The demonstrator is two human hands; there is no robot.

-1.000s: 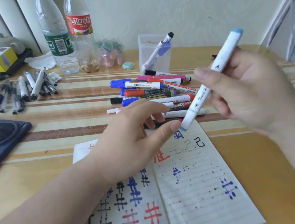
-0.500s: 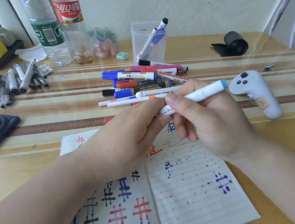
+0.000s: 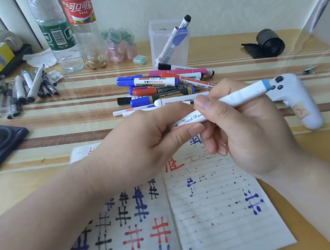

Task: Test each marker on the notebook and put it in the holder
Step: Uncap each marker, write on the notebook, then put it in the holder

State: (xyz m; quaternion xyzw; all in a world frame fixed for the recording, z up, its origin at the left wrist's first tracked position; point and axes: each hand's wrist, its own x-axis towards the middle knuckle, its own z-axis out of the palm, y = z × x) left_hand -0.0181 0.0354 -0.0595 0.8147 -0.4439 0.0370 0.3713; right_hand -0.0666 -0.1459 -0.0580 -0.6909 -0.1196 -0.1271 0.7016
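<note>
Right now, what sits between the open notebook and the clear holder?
In the head view, a loose pile of markers lies between the notebook and the holder.

Your marker (image 3: pixel 240 97): white, light-blue band at its right end. Your notebook (image 3: pixel 218 214): white lined pages, blue, black and red hash marks, ink specks. The table (image 3: pixel 71 118): tan, brown and cream stripes. The far pile of markers (image 3: pixel 152 80): blue, red, pink, black. The controller (image 3: pixel 295 103) on the right: white, black buttons.
</note>
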